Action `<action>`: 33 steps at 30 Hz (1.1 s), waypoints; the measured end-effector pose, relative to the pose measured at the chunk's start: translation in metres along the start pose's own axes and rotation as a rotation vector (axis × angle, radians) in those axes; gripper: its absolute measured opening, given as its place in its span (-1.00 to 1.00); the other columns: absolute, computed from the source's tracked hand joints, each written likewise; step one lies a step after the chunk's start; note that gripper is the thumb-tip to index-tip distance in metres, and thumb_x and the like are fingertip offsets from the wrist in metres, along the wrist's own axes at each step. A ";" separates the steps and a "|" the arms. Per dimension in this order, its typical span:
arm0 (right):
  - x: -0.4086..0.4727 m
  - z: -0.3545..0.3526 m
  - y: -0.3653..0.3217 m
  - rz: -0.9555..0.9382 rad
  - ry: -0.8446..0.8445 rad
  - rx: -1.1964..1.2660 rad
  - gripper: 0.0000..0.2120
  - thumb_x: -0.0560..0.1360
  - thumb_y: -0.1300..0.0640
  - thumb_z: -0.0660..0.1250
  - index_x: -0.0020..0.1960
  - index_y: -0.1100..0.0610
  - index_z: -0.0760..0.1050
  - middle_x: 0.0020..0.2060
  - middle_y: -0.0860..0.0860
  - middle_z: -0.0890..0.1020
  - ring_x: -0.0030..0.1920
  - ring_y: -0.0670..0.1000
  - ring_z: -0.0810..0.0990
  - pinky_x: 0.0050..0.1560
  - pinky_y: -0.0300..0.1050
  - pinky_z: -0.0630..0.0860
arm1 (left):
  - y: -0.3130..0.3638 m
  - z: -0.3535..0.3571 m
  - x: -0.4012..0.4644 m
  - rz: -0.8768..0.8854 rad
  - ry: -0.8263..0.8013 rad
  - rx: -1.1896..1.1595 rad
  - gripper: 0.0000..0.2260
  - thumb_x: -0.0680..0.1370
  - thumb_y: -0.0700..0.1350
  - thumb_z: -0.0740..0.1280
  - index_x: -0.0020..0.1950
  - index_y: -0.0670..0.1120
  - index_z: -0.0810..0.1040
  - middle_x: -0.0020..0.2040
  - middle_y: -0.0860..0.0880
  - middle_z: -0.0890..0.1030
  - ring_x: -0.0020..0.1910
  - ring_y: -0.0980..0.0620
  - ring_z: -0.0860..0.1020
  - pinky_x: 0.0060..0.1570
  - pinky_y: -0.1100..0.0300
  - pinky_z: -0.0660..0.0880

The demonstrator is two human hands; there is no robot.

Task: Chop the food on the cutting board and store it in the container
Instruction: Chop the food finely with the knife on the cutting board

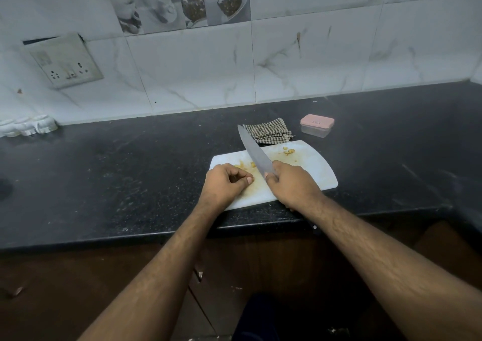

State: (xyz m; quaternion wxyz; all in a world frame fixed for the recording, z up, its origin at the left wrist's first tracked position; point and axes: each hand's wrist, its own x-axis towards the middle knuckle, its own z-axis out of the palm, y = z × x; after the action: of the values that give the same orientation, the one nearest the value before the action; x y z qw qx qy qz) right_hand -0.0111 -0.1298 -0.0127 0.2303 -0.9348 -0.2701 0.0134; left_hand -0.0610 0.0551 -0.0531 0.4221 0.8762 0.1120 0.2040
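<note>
On the dark countertop point(130, 173) lies a white cutting board point(313, 168) with yellowish food bits point(289, 152) scattered on it. The right hand point(292, 184) grips a knife point(254, 151), blade angled up and away over the board. The left hand point(225, 182) rests curled on the board's near-left end, fingertips pinched together. Behind sit a checked cloth point(268, 133) and a closed pink-lidded container point(317, 125).
</note>
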 end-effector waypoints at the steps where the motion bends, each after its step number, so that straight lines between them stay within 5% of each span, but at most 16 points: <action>1: 0.000 0.001 -0.002 -0.004 -0.001 -0.024 -0.72 0.68 -0.05 0.11 0.25 0.10 0.43 -0.05 0.04 0.63 -0.24 0.00 0.50 -0.21 -0.07 0.46 | 0.000 0.000 0.000 0.001 0.000 0.008 -0.96 0.49 -0.07 0.56 -0.08 0.05 0.78 -0.10 0.13 0.72 -0.12 0.17 0.64 -0.08 0.23 0.57; 5: -0.003 -0.003 -0.009 0.025 -0.027 -0.049 -0.70 0.69 -0.03 0.11 0.30 0.11 0.43 -0.01 0.05 0.61 -0.12 0.03 0.50 -0.16 -0.09 0.41 | 0.004 0.001 0.000 0.016 -0.018 0.132 -0.89 0.52 0.00 0.51 0.03 0.11 0.76 -0.02 0.16 0.65 -0.07 0.16 0.60 0.04 0.11 0.58; 17: -0.025 -0.015 -0.022 0.088 -0.135 -0.130 -0.69 0.70 0.01 0.11 0.34 0.12 0.45 -0.27 -0.04 0.47 -0.34 -0.09 0.44 -0.34 -0.16 0.44 | 0.003 0.001 0.000 0.037 -0.053 0.136 -0.91 0.51 -0.04 0.43 -0.12 0.06 0.74 -0.11 0.17 0.63 -0.06 0.16 0.58 0.13 0.02 0.55; 24: -0.032 -0.019 -0.036 0.112 -0.164 -0.256 -0.74 0.66 0.07 0.18 0.31 0.12 0.46 -0.08 0.01 0.48 -0.05 0.02 0.51 -0.08 -0.08 0.50 | 0.003 0.002 0.001 0.043 -0.042 0.202 -0.93 0.52 -0.02 0.43 -0.16 0.06 0.66 -0.18 0.16 0.63 -0.17 0.16 0.54 0.08 -0.02 0.54; 33: -0.036 -0.027 -0.042 0.131 -0.201 -0.315 -0.70 0.66 0.08 0.20 0.35 0.11 0.45 -0.04 0.03 0.47 0.00 0.02 0.53 -0.02 -0.07 0.54 | 0.005 0.003 -0.001 0.047 -0.032 0.229 -0.89 0.52 -0.02 0.44 -0.20 0.02 0.61 -0.31 0.15 0.59 -0.24 0.15 0.52 -0.04 0.06 0.51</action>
State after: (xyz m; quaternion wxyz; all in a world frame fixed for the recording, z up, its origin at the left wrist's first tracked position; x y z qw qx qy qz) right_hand -0.0591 -0.1280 0.0263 0.0520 -0.9687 -0.2293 0.0791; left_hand -0.0606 0.0497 -0.0509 0.3160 0.9242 0.1072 0.1858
